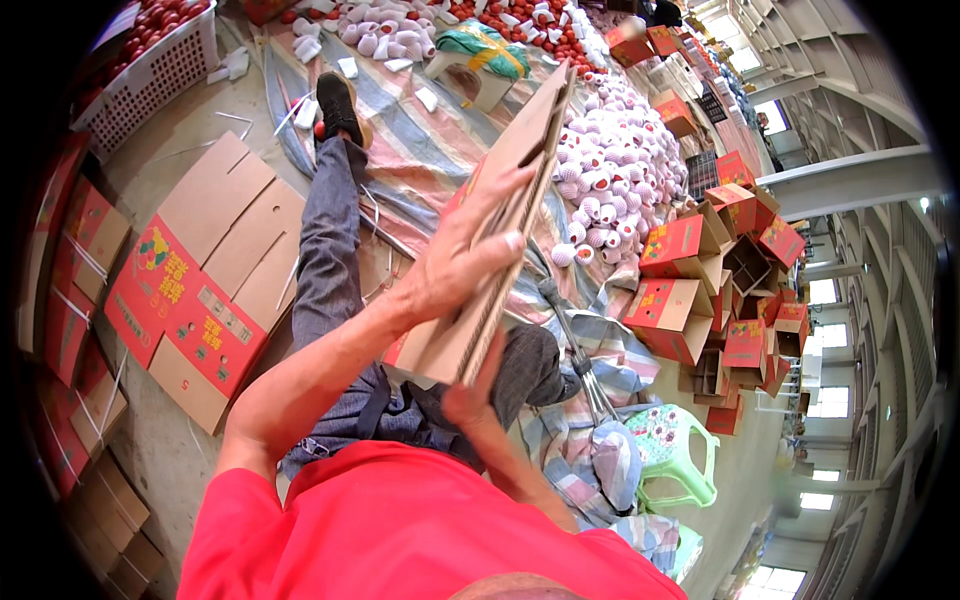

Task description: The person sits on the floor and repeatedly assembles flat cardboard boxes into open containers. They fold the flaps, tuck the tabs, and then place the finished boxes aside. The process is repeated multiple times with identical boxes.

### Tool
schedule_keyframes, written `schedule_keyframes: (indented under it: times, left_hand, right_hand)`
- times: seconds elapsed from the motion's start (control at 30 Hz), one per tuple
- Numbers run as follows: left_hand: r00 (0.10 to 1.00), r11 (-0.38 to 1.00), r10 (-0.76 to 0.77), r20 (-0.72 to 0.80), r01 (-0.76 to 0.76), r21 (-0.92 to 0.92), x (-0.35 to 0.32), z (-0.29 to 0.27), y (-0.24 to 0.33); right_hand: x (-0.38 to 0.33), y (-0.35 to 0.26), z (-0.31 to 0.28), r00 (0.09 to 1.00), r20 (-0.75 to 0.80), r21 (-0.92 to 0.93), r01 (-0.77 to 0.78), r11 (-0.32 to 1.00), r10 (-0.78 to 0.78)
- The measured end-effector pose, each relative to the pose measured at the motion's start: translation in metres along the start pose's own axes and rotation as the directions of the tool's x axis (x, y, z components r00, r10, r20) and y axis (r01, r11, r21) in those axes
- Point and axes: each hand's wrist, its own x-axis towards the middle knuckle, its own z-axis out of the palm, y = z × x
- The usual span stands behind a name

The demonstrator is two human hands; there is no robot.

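A folded cardboard carton (490,230), brown with some red print, stands tilted on edge over my lap. My left hand (455,265) lies against its face near the upper part, fingers stretched and spread toward the edge. At the lower end of the carton is my right hand (468,402), smeared by motion, its fingers partly hidden by the cardboard. A flattened red and brown carton (205,285) lies on the floor to the left of my outstretched leg.
Netted fruit (615,165) lies heaped ahead on a striped sheet (400,130). Open red cartons (675,310) are piled at right, near a green stool (680,455). Bundled flat cartons (85,330) line the left. A white crate (150,85) holds red fruit.
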Motion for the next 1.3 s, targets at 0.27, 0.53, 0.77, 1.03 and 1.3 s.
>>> schedule_keyframes:
  times: [0.27,0.53,0.77,1.03,1.3]
  left_hand:
    - [0.984,0.975,0.145,0.104,-0.160,0.154,-0.023,0.039,-0.001]
    - [0.916,0.848,0.380,0.130,-0.400,0.347,-0.011,0.049,0.002]
    - [0.763,0.570,0.507,0.401,-0.646,0.507,0.006,-0.003,0.022]
    - [0.488,0.568,0.537,0.688,-0.812,0.133,-0.003,0.015,0.030]
    - [0.603,0.522,0.624,0.497,-0.795,0.309,0.011,-0.037,0.016]
  right_hand:
    - [0.222,-0.027,-0.129,0.980,-0.088,0.313,-0.143,0.939,0.179]
    - [0.278,-0.031,-0.120,0.953,0.218,0.305,-0.273,0.912,0.212]
    - [0.272,-0.014,-0.151,0.936,0.048,-0.168,0.353,0.921,-0.350]
    - [0.269,-0.043,-0.154,0.841,0.306,-0.337,0.533,0.776,-0.446]
    - [0.249,-0.015,-0.182,0.935,0.212,-0.132,0.317,0.939,-0.286]
